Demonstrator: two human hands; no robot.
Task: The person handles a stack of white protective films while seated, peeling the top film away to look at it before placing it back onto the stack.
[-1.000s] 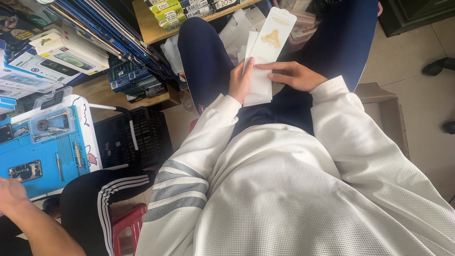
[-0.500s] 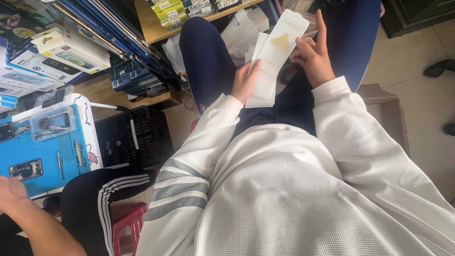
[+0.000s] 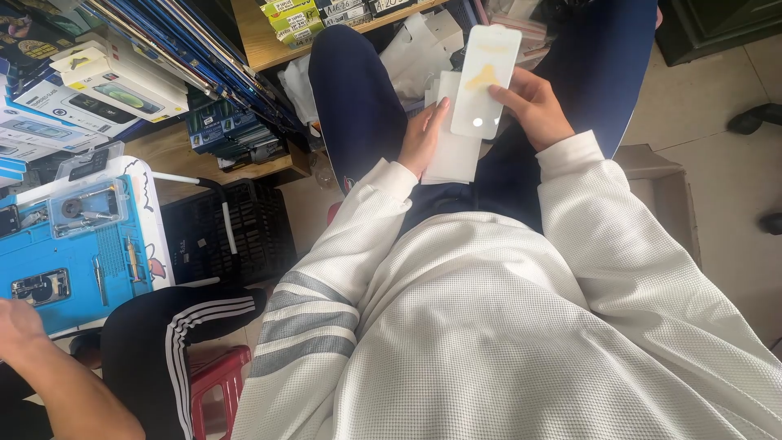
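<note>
Both hands' fingers clamped: right hand (image 3: pixel 533 106) on white sleeve (image 3: pixel 485 80), left hand (image 3: pixel 422 138) on white packets (image 3: pixel 450 159).

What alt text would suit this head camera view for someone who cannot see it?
A person in a white waffle-knit sweatshirt holds a white rectangular phone screen protector in the right hand; the left hand supports white paper sleeves over their lap.

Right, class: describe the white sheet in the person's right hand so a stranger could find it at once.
Start at the dark trousers of the seated person in the white top. Above the lap, the right hand holds up a glossy white sheet. Unlike the plain white stack beside the left hand, it has a yellow patch.
</note>
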